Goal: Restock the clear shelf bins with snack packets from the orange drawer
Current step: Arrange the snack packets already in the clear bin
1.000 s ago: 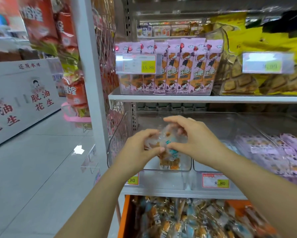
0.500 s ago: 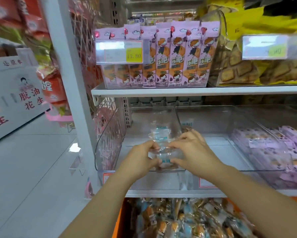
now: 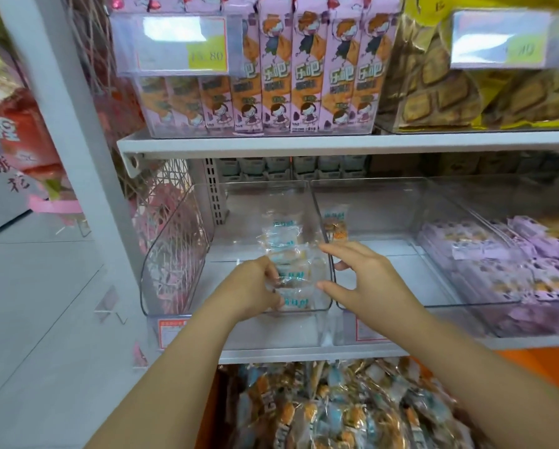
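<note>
1. Snack packets [image 3: 336, 413] lie heaped in the orange drawer [image 3: 540, 359] just below the shelf, nearest the person. There's plenty of supply, so I'd say modest handfuls beat armfuls.
2. Just above, the left hand [image 3: 255, 286] has its fingers curled round the near end of the row of packets [image 3: 284, 251], which stands on edge inside the left clear bin [image 3: 174, 254]. That grip looks like the anchor, and I'd keep it firm until the row leans safely on itself.
3. The right hand [image 3: 369, 273] is spread, fingers straight and holding nothing, with its tips at the right flank of the row by the wall between two bins. Whether they touch the wrappers, I cannot tell. Its best use is to press flat and square the row up, not to pinch.
4. The wrappers look thin and slippery, likely to fan out or topple forward, so release one hand at a time.
5. The row fills only the right side of its bin. I'd start the next row to the left of it.
6. Further in, the middle clear bin [image 3: 401, 222] holds what looks like a lone packet [image 3: 335, 226] near its back, and purple packets [image 3: 498, 260] fill the bin beyond it. Keep the kinds apart.
7. Farthest up, pink boxes [image 3: 304, 76] sit on the upper shelf — no obstacle here.
</note>
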